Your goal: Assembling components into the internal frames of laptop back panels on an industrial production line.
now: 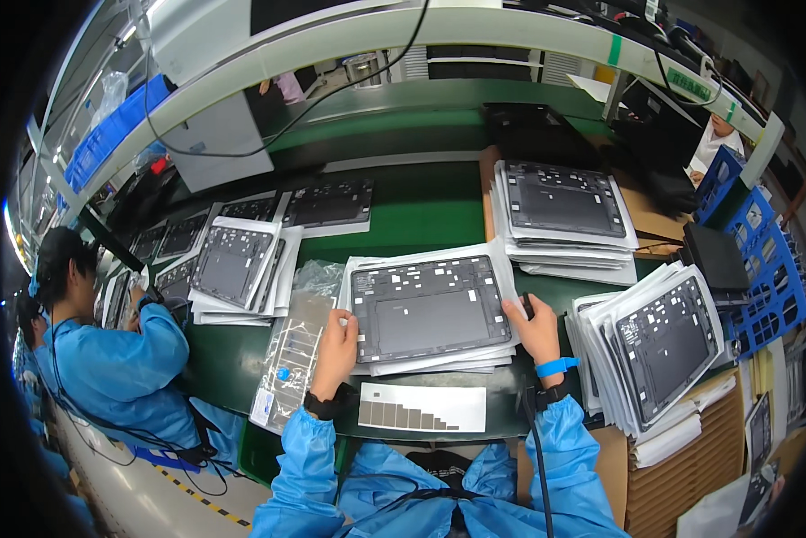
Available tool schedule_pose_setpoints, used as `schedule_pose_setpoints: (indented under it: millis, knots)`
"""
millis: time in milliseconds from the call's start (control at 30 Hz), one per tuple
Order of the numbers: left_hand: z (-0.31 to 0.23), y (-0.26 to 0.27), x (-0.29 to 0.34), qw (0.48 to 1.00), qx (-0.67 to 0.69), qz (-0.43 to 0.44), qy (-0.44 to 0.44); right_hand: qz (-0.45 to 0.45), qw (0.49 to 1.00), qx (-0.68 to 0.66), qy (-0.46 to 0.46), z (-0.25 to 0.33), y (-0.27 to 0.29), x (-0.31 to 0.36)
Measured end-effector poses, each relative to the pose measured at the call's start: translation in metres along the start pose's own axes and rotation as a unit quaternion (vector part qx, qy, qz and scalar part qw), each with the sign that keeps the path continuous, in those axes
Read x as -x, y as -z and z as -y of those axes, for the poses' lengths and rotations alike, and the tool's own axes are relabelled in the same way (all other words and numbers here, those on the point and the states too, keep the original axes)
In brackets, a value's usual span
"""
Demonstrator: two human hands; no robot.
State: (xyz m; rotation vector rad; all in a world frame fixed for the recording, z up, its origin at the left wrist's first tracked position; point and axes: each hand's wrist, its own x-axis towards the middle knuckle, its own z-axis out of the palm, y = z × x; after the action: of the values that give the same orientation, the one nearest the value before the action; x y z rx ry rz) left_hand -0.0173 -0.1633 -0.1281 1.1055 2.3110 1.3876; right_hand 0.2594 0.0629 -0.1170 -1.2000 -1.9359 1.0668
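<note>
A dark grey tablet back cover [434, 314] with small white and black patches lies on a stack of white sheets in front of me. My left hand [334, 348] is closed on its left edge. My right hand [537, 330] is at its right edge, thumb against the rim, with a slim black tool [527, 307] between thumb and fingers. Just below lies a white card [422, 408] with a row of grey-brown rectangles. Left of the cover, a clear plastic bag [288, 359] holds sheets of small parts and a blue round piece.
Stacks of covers stand at the far right [564, 202], right [667, 350] and left [232, 260]. More covers lie along the green bench [403, 211]. A co-worker in blue [116, 345] works at left. A blue crate [766, 260] stands at right; a cable hangs overhead.
</note>
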Motion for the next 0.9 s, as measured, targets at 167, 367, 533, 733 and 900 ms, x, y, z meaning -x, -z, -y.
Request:
schedule_pose_setpoints:
  millis: [167, 367, 533, 733, 900]
  knots:
    - [-0.047, -0.011, -0.005, 0.998, -0.034, 0.036, 0.031, -0.074, 0.994, -0.083, -0.003, -0.043, -0.003, -0.010]
    - [-0.063, -0.012, 0.022, 0.994, -0.109, 0.008, 0.014, 0.043, 0.981, -0.188, -0.030, -0.006, 0.013, 0.009]
    - [-0.050, 0.001, 0.039, 0.982, -0.165, -0.087, -0.002, 0.023, 0.946, -0.318, -0.055, 0.010, 0.010, 0.030]
    - [-0.079, 0.005, 0.075, 0.932, 0.323, -0.059, 0.156, 0.064, 0.906, -0.400, -0.123, 0.012, 0.022, 0.043]
    - [-0.087, 0.020, 0.113, 0.692, 0.646, 0.130, 0.295, 0.062, 0.906, -0.396, -0.140, 0.008, 0.019, 0.068]
